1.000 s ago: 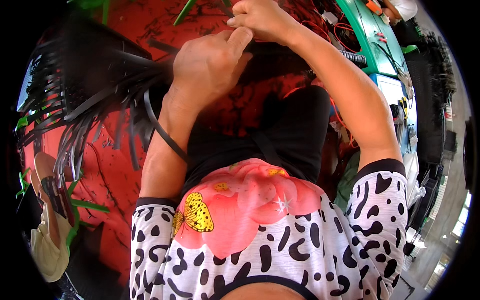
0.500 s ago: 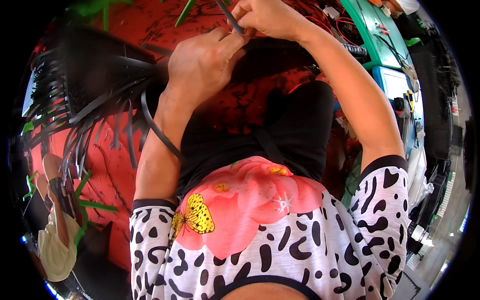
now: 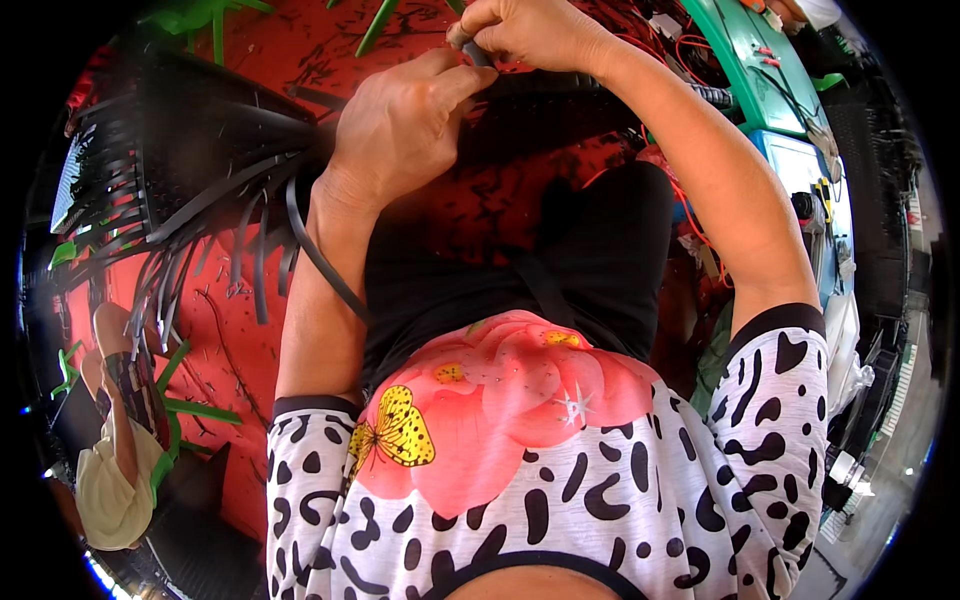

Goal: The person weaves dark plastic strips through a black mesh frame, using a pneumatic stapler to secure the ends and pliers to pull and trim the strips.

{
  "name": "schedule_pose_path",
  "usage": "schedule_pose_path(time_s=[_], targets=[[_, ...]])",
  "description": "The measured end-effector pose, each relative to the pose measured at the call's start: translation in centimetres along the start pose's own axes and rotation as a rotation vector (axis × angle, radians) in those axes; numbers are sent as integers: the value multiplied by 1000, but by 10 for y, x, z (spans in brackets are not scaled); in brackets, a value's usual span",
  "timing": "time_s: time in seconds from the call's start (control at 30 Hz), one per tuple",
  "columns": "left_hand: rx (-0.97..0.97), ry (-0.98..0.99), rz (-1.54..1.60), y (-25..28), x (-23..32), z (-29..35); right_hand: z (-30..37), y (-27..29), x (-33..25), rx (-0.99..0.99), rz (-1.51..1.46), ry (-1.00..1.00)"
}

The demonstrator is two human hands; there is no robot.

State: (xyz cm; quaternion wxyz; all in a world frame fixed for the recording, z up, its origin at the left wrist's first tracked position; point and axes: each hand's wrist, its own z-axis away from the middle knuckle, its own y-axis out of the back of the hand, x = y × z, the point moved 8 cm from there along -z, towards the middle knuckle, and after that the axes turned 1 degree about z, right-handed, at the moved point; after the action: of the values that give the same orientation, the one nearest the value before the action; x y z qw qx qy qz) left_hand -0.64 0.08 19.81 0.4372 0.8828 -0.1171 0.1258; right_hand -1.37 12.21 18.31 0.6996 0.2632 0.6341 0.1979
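My right hand (image 3: 535, 36) pinches a flat dark grey strip (image 3: 478, 54) near the top of the view, and the strip bends between my two hands. My left hand (image 3: 400, 122) is just below and left of it, thumb and forefinger closed by the strip's lower end. Left of my left wrist lies a dark woven piece (image 3: 190, 150) with many loose strips (image 3: 262, 185) fanning out from it. One loose strip (image 3: 318, 255) curves down across my left forearm. What lies beneath my hands is dark and partly hidden.
Short dark scraps (image 3: 480, 215) litter the red floor (image 3: 245, 385). At the right stand a green table (image 3: 757, 75) and a blue container (image 3: 795, 165) with tools. Another person (image 3: 118, 480) sits at the lower left near green stool legs (image 3: 200, 410). Red cords (image 3: 690, 45) lie at upper right.
The strip's upper end, which stuck up beyond my hands, is now bent down by my right hand. My right hand has shifted slightly left and my left hand slightly down.
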Motion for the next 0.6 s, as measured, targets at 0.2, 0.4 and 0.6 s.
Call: schedule_pose_path(time_s=[0.2,0.4,0.6], targets=[[7,-7,-16,5,4,-2,-18,-14,33,-57,-209,-124],[-2,-25,1,2,2,-1,-24,-30,52,-202,-115,-172],[-23,0,46,-1,2,-1,-21,-32,56,-250,-73,-205]])
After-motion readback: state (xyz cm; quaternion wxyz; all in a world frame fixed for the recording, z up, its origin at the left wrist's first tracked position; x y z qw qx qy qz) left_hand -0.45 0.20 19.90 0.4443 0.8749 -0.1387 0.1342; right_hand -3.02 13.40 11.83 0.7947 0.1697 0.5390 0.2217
